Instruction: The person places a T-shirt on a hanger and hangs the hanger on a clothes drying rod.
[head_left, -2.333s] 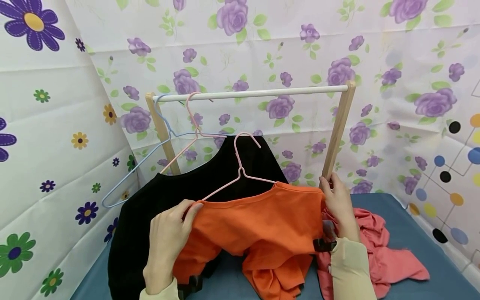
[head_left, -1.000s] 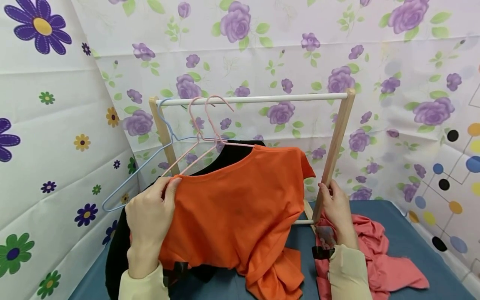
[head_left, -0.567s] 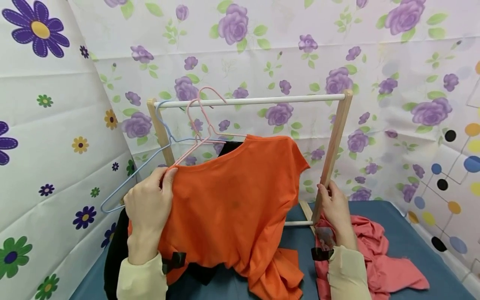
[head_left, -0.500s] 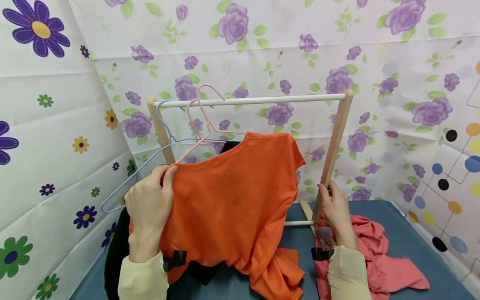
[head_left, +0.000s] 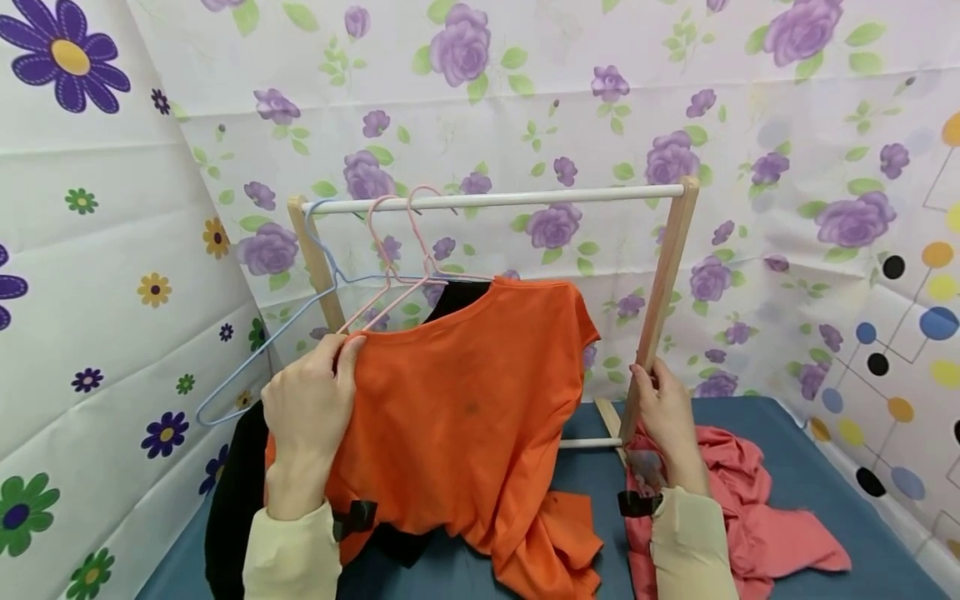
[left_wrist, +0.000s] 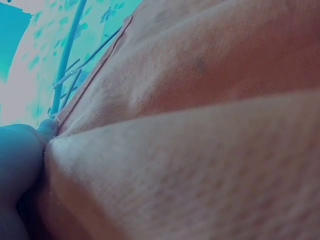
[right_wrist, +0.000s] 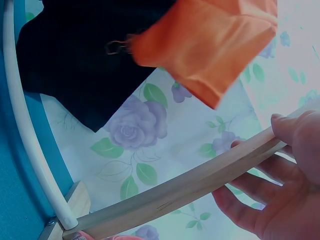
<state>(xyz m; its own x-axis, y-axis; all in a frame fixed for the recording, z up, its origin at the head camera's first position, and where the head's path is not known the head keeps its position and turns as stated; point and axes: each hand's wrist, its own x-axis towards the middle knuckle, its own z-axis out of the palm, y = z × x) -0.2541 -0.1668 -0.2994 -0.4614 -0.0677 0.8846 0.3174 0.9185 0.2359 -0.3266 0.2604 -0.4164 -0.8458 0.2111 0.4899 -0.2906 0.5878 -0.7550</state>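
My left hand (head_left: 309, 408) pinches the shoulder of an orange shirt (head_left: 465, 408) where a pink hanger (head_left: 427, 267) comes out of the neckline. That hanger's hook curves over the white rod (head_left: 495, 200) of a clothes rack. Behind it hangs a black garment (head_left: 238, 500) on another pink hanger (head_left: 375, 229), mostly covered by the orange shirt. My right hand (head_left: 666, 408) holds the rack's right wooden post (head_left: 663, 275). In the right wrist view, thumb and fingers lie on either side of the post (right_wrist: 185, 185), and the orange sleeve (right_wrist: 210, 55) hangs before the black cloth (right_wrist: 85, 55).
A blue hanger (head_left: 262, 350) hangs at the rod's left end, reaching out toward the front. A crumpled pink garment (head_left: 757, 508) lies on the blue surface (head_left: 840, 483) right of the rack. Flower-patterned sheets (head_left: 525, 108) close off the back and sides.
The orange shirt has risen from in front of the black garment to the rod. Its hanger hook stood above the rod and has since come down over it. My right hand stays on the post.
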